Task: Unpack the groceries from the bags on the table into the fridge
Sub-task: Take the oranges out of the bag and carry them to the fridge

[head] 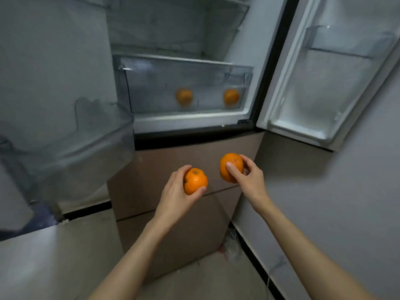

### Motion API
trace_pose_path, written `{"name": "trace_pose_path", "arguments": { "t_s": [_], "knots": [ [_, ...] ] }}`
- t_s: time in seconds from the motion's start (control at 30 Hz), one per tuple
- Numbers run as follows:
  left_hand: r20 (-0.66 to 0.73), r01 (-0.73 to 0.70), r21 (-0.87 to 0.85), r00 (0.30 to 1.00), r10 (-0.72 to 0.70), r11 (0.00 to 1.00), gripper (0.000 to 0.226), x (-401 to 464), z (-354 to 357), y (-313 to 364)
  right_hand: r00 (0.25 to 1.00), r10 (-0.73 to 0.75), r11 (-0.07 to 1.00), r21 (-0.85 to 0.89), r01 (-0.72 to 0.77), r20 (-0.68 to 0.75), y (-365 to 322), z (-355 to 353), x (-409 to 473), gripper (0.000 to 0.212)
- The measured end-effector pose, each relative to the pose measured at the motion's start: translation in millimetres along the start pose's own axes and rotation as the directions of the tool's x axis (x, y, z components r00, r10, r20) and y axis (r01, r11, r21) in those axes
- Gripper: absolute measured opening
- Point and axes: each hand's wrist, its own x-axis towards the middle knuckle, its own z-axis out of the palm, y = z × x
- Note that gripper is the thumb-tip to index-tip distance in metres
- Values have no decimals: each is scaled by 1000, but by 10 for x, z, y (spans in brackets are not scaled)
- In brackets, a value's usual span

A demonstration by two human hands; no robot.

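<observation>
I stand before the open fridge (190,124). My left hand (173,193) grips an orange (195,181) in front of the brown lower drawers. My right hand (251,180) grips a second orange (231,167) a little higher and to the right. Both are held below the fridge compartment. Inside, a clear crisper drawer (151,83) holds two more oranges, one in the middle (184,96) and one at the right (231,97), seen blurred through its front.
Both fridge doors stand open: the left door (54,83) with a clear door bin (91,131), the right door (324,83) with a door shelf (346,44). Brown freezer drawer fronts (173,213) lie below. A grey wall (346,213) runs along the right. Tiled floor (54,267) lies below.
</observation>
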Motion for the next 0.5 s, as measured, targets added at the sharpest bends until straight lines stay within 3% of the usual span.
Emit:
{"name": "trace_pose_path", "arguments": {
  "t_s": [0.23,0.33,0.5],
  "knots": [
    [-359,-166,-130,927,109,978,59,1621,72,801,979,-197,971,126,203,-55,-678,-66,1375,60],
    [-446,-248,-121,879,170,961,58,2240,19,1079,957,-272,945,161,285,-98,-977,-35,1959,55],
    [-533,-259,-50,824,193,965,58,3063,-88,1323,890,-431,887,114,448,-146,-1407,103,2808,51]
  ]
}}
